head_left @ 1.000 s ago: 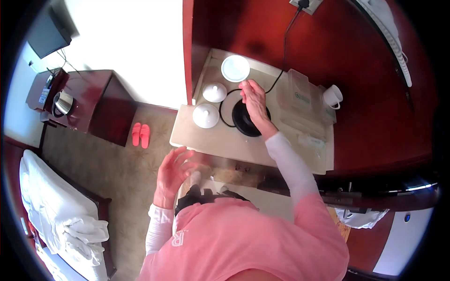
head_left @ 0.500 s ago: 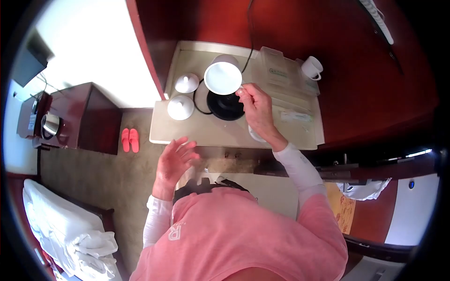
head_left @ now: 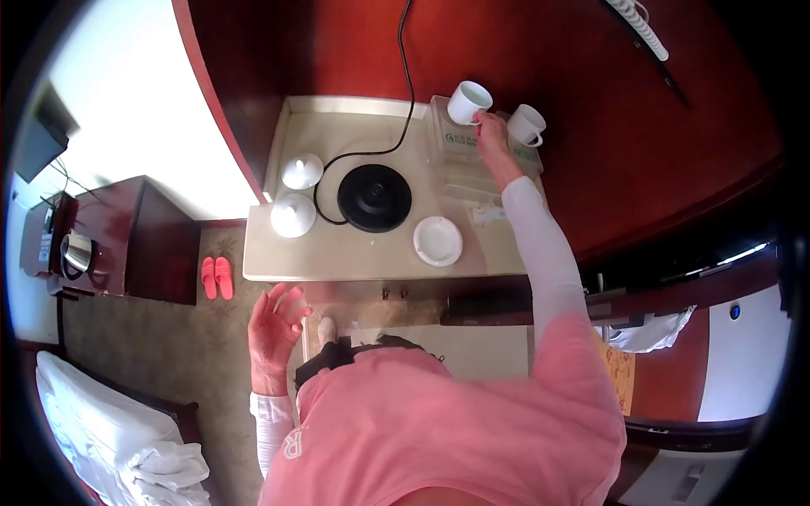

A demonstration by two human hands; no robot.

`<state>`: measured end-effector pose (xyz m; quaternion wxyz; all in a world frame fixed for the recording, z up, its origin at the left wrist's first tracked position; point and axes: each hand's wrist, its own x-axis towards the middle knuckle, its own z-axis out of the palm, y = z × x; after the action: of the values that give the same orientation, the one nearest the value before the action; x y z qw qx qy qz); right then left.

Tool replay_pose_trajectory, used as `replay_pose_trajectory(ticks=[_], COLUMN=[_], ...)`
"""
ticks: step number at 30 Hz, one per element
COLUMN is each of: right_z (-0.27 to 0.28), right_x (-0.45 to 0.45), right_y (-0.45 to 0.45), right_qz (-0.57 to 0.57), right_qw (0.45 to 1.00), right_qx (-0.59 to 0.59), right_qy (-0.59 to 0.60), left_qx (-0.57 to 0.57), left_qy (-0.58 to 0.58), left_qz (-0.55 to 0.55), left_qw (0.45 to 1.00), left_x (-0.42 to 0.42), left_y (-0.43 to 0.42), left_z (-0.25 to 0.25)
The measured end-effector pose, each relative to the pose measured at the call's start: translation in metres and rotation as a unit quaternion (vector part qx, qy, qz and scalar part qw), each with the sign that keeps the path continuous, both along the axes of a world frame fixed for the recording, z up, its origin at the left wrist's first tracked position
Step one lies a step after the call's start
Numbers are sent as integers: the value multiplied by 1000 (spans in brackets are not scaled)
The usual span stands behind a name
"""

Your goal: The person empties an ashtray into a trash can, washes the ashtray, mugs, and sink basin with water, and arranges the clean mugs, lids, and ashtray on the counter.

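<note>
My right hand (head_left: 495,145) is closed on the handle of a white mug (head_left: 469,103) at the back right of the counter. The mug is over a clear plastic box (head_left: 457,139) with green print; I cannot tell whether it rests on it. Just right of it stands a second white mug (head_left: 525,126). My left hand (head_left: 274,333) hangs in front of the counter's edge, fingers apart and slightly curled, holding nothing. Two white knobbed lids (head_left: 302,171) sit at the counter's left, near a round black kettle base (head_left: 375,198). A white saucer-like dish (head_left: 438,241) lies near the front.
A black cord (head_left: 403,84) runs from the kettle base up the red wall. Beige counter (head_left: 337,264) spans the front. To the left are a dark cabinet (head_left: 160,244) with a metal kettle (head_left: 77,251), red slippers (head_left: 217,278) and a white bed (head_left: 110,422).
My right hand has carried the mug from above the kettle base to the back right, by the other mug. My left hand has moved slightly left and down. The dish is now uncovered.
</note>
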<state>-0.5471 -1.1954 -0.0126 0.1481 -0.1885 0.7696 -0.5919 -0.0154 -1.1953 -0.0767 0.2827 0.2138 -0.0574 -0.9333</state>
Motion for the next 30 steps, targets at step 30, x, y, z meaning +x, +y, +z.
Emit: replay_pose_trajectory(ticks=[30], right_z=[-94], right_x=[255], right_y=[-169], right_qz=[387], right_qw=[769], right_qx=[223], right_qy=[457], left_qx=[-254], left_qy=[-308], left_qz=[-23], left_qw=[917], left_x=[-14], left_y=[-42], left_z=[33])
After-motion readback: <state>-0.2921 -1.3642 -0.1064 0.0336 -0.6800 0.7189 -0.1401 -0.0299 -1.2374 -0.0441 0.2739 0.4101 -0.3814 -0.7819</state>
